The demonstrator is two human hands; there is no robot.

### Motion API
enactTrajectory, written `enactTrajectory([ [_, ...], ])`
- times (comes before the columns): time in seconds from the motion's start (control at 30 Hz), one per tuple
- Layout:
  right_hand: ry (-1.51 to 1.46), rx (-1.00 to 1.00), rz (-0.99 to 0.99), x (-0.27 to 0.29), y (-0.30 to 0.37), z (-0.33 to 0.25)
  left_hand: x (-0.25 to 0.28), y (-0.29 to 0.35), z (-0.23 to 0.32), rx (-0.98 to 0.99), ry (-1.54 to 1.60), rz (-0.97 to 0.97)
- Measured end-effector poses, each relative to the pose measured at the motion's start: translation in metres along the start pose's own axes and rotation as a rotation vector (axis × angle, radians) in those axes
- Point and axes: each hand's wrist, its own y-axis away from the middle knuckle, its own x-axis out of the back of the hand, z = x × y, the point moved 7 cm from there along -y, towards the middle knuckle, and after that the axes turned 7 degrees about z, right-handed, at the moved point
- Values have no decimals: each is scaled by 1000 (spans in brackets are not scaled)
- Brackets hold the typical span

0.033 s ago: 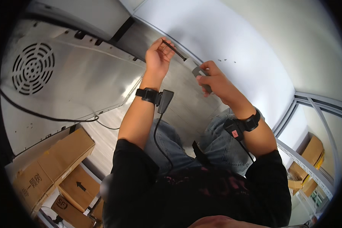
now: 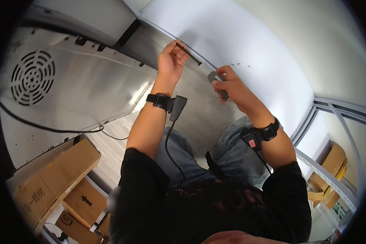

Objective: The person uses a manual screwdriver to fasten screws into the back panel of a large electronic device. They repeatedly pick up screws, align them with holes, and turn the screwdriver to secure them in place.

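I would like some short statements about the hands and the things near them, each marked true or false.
1. The left hand holds a thin dark strip. True.
2. The right hand is empty. False: it holds a small dark grey object.
3. Both wrists carry a black band with a cable. True: one on the left wrist, one on the right.
4. The cardboard boxes lie at the person's upper right. False: they lie at the lower left, with more at the far right.
5. The metal panel has a round vent grille. True.
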Motion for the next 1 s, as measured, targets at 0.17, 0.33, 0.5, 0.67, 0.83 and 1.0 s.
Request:
enactTrajectory([
  [0.17,-169,-25,160,72,13,9,2,-53,-68,-64,-205,88],
  [0.33,-335,96,332,118,26,-3,-2,-58,-142,-793,-1278,-8],
  [0.5,-364,133,342,123,28,-6,-3,-42,-182,-1065,-1582,37],
  [0.67,-314,137,286,103,22,-10,-1,-37,-185,-1116,-1583,-16],
  [0.83,-255,115,209,71,7,-14,5,-31,-164,-1056,-1493,-69],
  [1.0,-220,118,80,13,-12,-21,45,-46,-92,-258,-907,-11],
])
